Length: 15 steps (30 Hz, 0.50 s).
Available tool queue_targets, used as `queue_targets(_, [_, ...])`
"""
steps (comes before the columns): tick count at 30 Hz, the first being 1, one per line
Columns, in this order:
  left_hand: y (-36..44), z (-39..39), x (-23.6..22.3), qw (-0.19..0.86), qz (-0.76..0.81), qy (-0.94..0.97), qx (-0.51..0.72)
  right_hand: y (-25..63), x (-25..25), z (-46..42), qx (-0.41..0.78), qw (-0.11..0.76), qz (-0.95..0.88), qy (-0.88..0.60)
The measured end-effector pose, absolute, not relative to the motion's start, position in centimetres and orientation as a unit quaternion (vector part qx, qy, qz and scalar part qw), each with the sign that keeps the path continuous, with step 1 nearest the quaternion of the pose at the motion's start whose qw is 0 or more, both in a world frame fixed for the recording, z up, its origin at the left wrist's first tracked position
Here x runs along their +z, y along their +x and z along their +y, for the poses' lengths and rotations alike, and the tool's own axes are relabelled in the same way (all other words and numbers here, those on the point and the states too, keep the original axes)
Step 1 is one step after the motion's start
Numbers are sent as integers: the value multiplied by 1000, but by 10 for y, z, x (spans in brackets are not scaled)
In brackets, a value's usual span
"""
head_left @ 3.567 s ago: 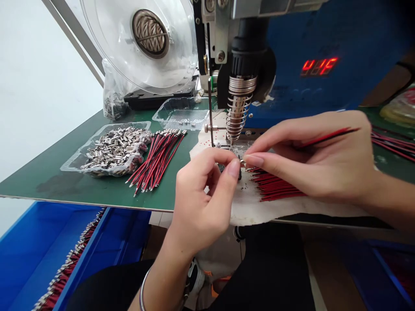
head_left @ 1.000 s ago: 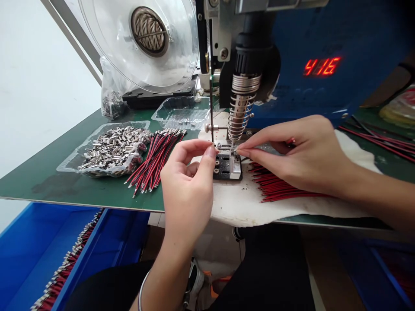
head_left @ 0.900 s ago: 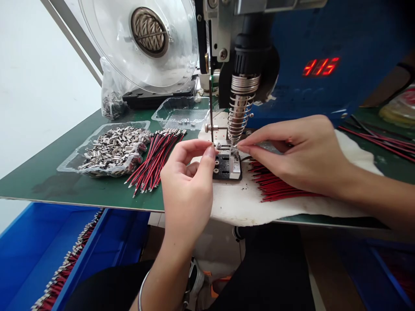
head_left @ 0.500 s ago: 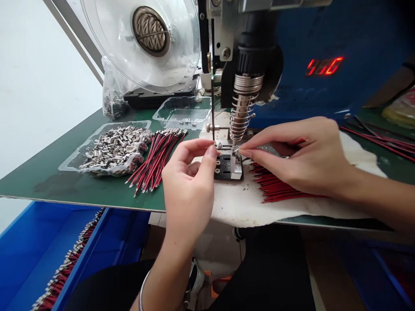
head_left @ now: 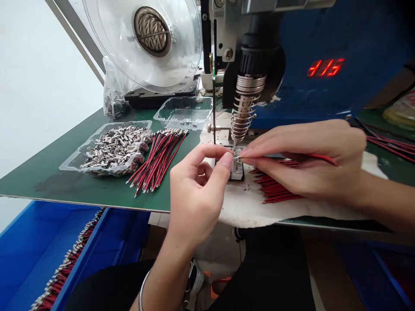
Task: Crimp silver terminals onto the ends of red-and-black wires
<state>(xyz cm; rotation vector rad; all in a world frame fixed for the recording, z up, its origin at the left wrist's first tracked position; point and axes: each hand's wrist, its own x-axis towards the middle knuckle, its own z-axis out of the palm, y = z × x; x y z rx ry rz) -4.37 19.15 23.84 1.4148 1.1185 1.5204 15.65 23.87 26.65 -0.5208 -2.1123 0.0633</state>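
My left hand (head_left: 201, 185) is closed in a pinch at the small metal fixture (head_left: 237, 172); whatever lies between thumb and forefinger is too small to make out. From the other side my right hand (head_left: 311, 155) grips a red wire (head_left: 324, 158), part of which shows across its palm. The fingertips of both hands almost meet over the fixture, where a tiny silvery part is partly covered. Just above them points the tip of a soldering iron (head_left: 239, 125) with a coil spring around it.
Beneath my right hand, red and black wires (head_left: 279, 190) lie on a white cloth (head_left: 253, 211). Left stand a clear tray (head_left: 69, 162) of small metal parts and a wire bundle (head_left: 158, 162). A blue bin (head_left: 87, 255) sits below the table edge. Behind is a blue machine (head_left: 311, 99).
My left hand has shifted right to the fixture, closing in on my right fingertips. More red wire shows in my right palm. The red digits on the display have changed.
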Motion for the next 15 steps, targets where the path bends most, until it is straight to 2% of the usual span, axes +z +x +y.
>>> queue_targets(15, [-47,192,236,368,432,569,595,156,266,240,28,452,-867,-209])
